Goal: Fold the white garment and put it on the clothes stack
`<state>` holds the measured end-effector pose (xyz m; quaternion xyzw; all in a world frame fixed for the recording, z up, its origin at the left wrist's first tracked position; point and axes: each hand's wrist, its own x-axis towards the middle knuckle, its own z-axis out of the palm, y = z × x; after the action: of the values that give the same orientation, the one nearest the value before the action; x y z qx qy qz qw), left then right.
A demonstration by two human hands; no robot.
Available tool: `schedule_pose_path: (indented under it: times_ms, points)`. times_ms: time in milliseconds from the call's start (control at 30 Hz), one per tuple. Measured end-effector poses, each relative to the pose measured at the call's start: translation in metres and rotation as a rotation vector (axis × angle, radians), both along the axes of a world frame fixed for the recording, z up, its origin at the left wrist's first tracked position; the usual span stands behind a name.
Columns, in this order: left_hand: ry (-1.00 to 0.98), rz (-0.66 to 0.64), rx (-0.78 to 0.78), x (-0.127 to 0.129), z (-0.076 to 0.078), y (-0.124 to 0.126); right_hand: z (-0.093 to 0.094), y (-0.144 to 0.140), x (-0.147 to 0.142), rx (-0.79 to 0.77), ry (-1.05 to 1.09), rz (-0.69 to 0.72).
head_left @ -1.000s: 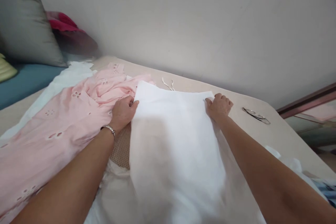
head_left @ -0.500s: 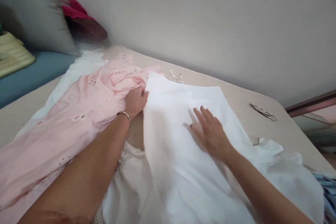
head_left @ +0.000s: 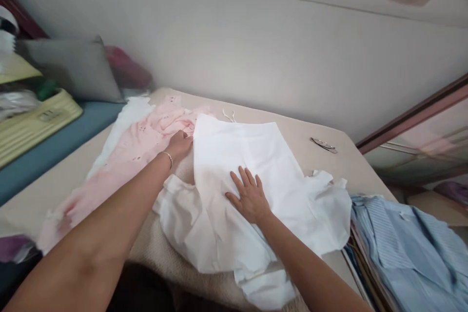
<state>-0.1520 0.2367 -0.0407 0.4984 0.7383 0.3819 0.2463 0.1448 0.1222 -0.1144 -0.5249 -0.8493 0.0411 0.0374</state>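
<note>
A white garment (head_left: 234, 151) is spread on the beige-covered table (head_left: 292, 129), smooth at its straight far end and rumpled with loose folds nearer me. My left hand (head_left: 180, 145), with a bracelet on the wrist, is closed at the garment's left edge, thumb and fingers pinched on the cloth. Flat on the middle of the white cloth lies my right hand (head_left: 250, 196), fingers spread and holding nothing. A pink garment with eyelet holes (head_left: 146, 131) lies just left of my left hand, partly covered by my forearm.
Eyeglasses (head_left: 323, 145) rest at the table's far right. Folded light-blue clothes (head_left: 413, 239) are stacked at the right edge. On the left, a grey cushion (head_left: 73, 70) and a yellow basket (head_left: 51, 119) sit on a blue surface. A wall (head_left: 256, 58) rises behind the table.
The view has pulled back, bringing in the blue clothes and more of the basket. My right hand has come down flat, lower on the white cloth. My left hand still grips its left edge.
</note>
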Motion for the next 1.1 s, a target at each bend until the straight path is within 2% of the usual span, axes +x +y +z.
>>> schedule_pose_path:
  times_ms: [33, 100, 167, 267, 333, 367, 400, 467, 533, 633, 733, 867, 967, 1100]
  points:
    - [-0.009, 0.052, -0.004, 0.002, 0.013, -0.024, 0.0, -0.002, 0.0, 0.002, 0.004, -0.003]
    - [-0.113, 0.181, -0.003, 0.013, 0.03, -0.09, 0.0, -0.004, -0.001, 0.011, 0.011, -0.006]
    - [-0.389, 0.227, 0.016, 0.034, 0.031, -0.172, -0.001, -0.006, -0.001, 0.025, 0.016, -0.01]
    - [-0.612, 0.425, -0.073, 0.077, 0.007, -0.292, -0.002, -0.008, -0.001, 0.025, 0.022, -0.009]
    - [-0.85, 0.503, -0.227, 0.104, -0.013, -0.347, -0.001, -0.008, -0.001, 0.016, 0.022, -0.004]
    - [-0.987, 0.476, -0.283, 0.115, -0.019, -0.362, 0.0, -0.009, -0.001, 0.014, 0.021, -0.005]
    - [-1.097, 0.434, -0.311, 0.124, -0.023, -0.37, 0.001, -0.01, -0.001, 0.013, 0.019, -0.008]
    - [-1.227, 0.331, -0.287, 0.137, -0.02, -0.366, 0.003, -0.01, -0.002, 0.011, 0.014, -0.017]
    - [-1.254, 0.276, -0.236, 0.146, -0.012, -0.347, 0.004, -0.011, -0.003, 0.008, 0.006, -0.024]
    - [-1.201, 0.315, -0.246, 0.157, -0.009, -0.32, 0.004, -0.011, -0.004, 0.014, -0.001, -0.021]
    - [-1.009, 0.374, -0.277, 0.166, -0.025, -0.306, 0.0, -0.012, -0.002, 0.053, 0.016, -0.008]
    - [-0.844, 0.349, -0.276, 0.166, -0.052, -0.295, 0.0, -0.008, -0.005, 0.076, 0.018, -0.027]
    - [-0.744, 0.325, -0.251, 0.162, -0.057, -0.284, 0.02, 0.01, -0.033, 0.059, -0.001, -0.149]
    - [-0.597, 0.233, -0.215, 0.163, -0.053, -0.274, 0.058, 0.063, -0.12, -0.03, 0.04, -0.278]
